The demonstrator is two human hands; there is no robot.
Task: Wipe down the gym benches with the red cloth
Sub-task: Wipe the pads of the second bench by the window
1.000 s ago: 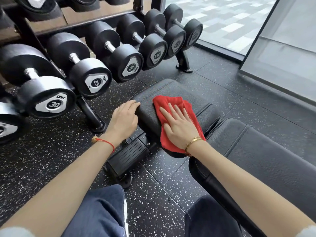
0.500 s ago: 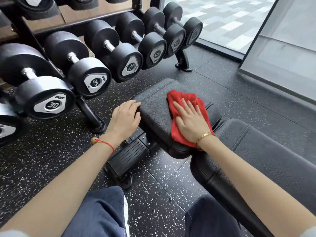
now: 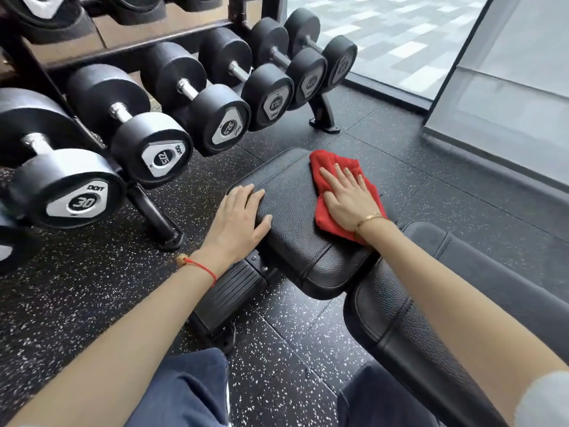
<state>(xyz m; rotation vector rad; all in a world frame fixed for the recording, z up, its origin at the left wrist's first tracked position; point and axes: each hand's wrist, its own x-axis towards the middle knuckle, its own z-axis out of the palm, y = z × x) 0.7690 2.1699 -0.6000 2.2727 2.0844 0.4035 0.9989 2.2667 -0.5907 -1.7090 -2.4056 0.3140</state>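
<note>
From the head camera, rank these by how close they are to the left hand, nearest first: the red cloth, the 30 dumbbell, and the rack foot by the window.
Measured from the left hand:
1. Red cloth, to its right on the seat pad.
2. 30 dumbbell, to its left on the rack.
3. Rack foot, far side, toward the window.

Cloth [image 3: 331, 177] on seat pad [image 3: 295, 229] (dumbbell rack [image 3: 147, 57] left)

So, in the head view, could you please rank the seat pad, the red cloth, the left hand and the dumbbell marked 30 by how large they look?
1. Seat pad.
2. Dumbbell marked 30, though being nearer the lens may inflate it.
3. Red cloth and left hand: too alike to rank, since the right hand covers much of the cloth.
</note>
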